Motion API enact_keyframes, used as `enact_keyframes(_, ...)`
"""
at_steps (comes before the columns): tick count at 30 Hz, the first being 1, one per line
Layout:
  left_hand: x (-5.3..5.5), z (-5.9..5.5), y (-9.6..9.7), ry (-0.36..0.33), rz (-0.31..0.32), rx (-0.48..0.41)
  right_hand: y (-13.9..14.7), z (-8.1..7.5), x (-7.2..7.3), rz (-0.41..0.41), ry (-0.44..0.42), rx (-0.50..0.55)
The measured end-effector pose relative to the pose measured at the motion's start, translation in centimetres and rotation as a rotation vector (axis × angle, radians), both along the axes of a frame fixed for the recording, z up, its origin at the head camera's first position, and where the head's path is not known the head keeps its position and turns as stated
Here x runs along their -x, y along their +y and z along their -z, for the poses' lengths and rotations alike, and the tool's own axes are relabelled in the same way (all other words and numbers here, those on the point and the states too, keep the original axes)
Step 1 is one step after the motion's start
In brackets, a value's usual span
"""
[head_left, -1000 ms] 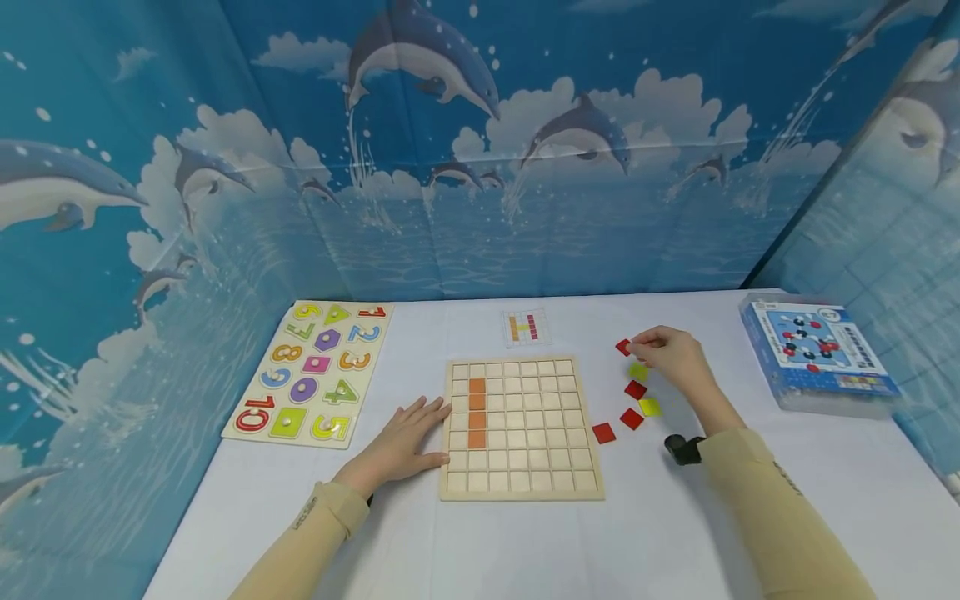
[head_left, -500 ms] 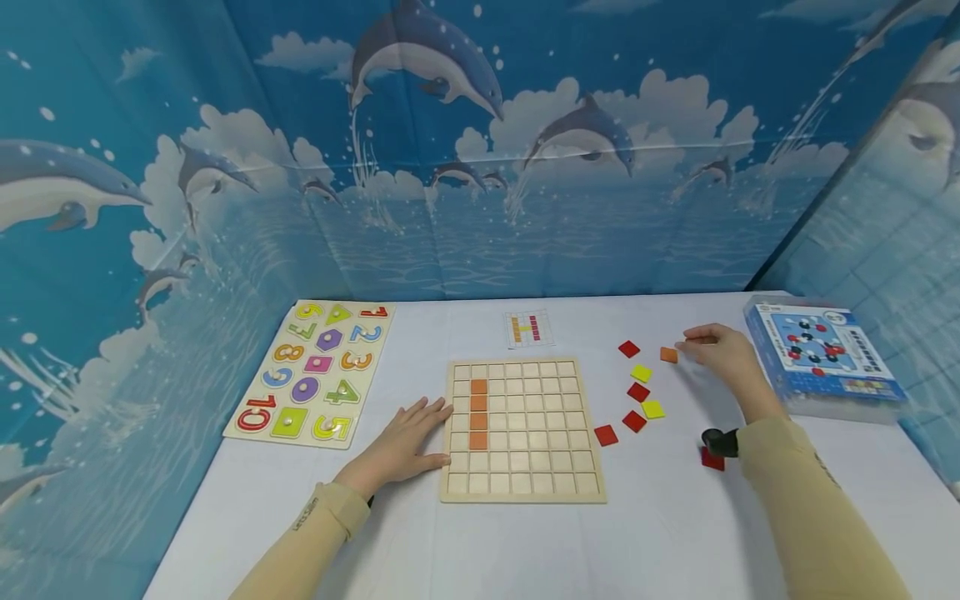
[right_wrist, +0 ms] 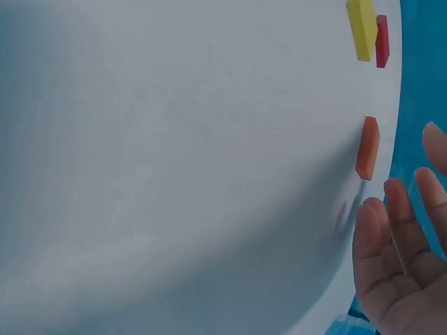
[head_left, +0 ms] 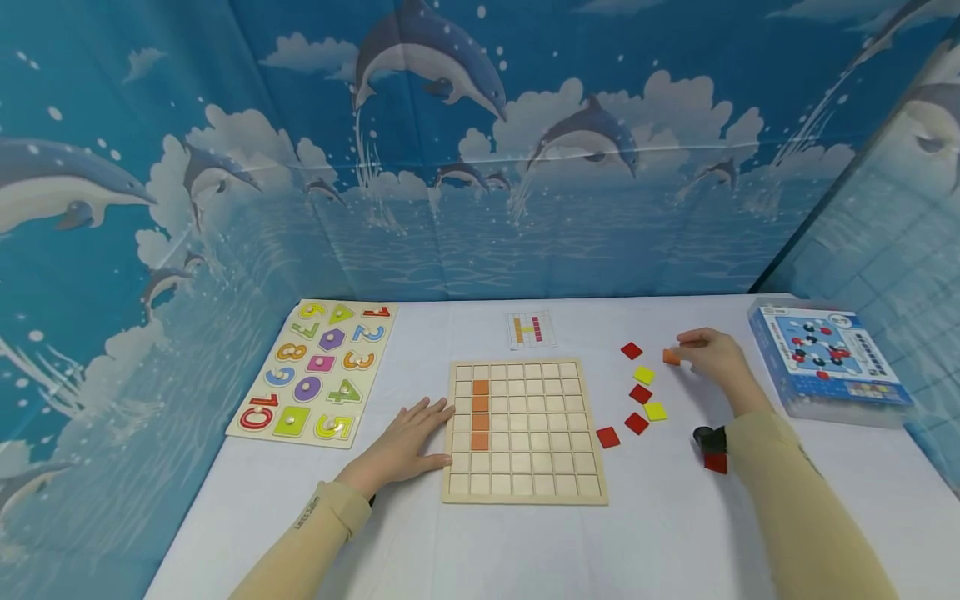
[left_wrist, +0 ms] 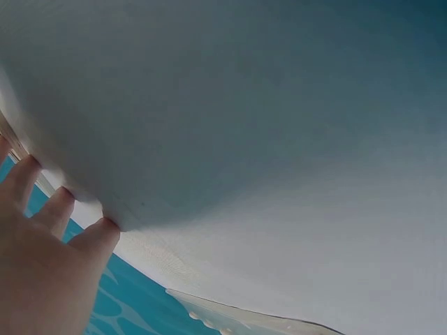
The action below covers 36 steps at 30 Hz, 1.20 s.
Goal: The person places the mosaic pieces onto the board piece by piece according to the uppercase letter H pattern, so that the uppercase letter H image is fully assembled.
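My left hand (head_left: 403, 442) rests flat with fingers spread at the left edge of the wooden grid board (head_left: 522, 502). A column of orange tiles (head_left: 481, 422) fills part of the board's second column; the other cells show bare wood. My right hand (head_left: 712, 358) reaches over the right of the table, its thumb and fingertips right at a loose orange tile (head_left: 671, 357). In the right wrist view the fingers are loosely extended beside that orange tile (right_wrist: 368, 149), which lies on the cloth. The left wrist view shows my left fingers (left_wrist: 105, 234) against the board's edge.
Loose red tiles (head_left: 637, 423) and yellow tiles (head_left: 655, 411) lie right of the board. One red tile (head_left: 716, 462) is near the right cuff. Behind the board is a pattern card (head_left: 531, 330). A number puzzle (head_left: 315, 375) lies left, a blue box (head_left: 828, 358) right.
My right hand has moved right from a red tile to the orange tile, which its fingertips now overlap. The red tile by the cuff has come into view. The left hand stays put.
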<state>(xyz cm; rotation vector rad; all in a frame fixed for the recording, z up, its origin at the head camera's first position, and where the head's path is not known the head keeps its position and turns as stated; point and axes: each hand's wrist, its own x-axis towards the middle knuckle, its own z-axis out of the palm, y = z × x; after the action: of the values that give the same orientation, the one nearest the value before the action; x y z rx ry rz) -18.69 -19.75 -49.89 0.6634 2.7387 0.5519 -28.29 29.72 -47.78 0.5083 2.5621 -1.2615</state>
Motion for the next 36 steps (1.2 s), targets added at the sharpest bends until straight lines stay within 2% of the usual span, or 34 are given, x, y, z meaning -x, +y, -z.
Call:
enact_keyframes(5,0.0,0.2,0.0,-0.004,0.003,0.006,-0.4,0.5,0.2,-0.022,-0.029,-0.061)
enact_keyframes(10,0.1,0.2,0.0,-0.004,0.005,0.009,-0.6,0.6,0.2,-0.005,-0.046,-0.091)
enact_keyframes(20,0.2,0.2,0.0,0.001,0.001,-0.002,-1.1,0.6,0.0,0.026,-0.078,-0.132)
enact_keyframes(26,0.2,0.2,0.0,0.001,0.005,-0.008,-1.4,0.4,-0.3,0.004,-0.067,-0.194)
enact_keyframes(30,0.2,0.2,0.0,0.006,0.007,-0.006,-1.2,0.2,-0.5,0.009,-0.069,-0.179)
enact_keyframes(36,0.1,0.3,-0.1,0.012,0.011,0.001,-1.0,-0.4,-1.1,0.055,-0.088,-0.082)
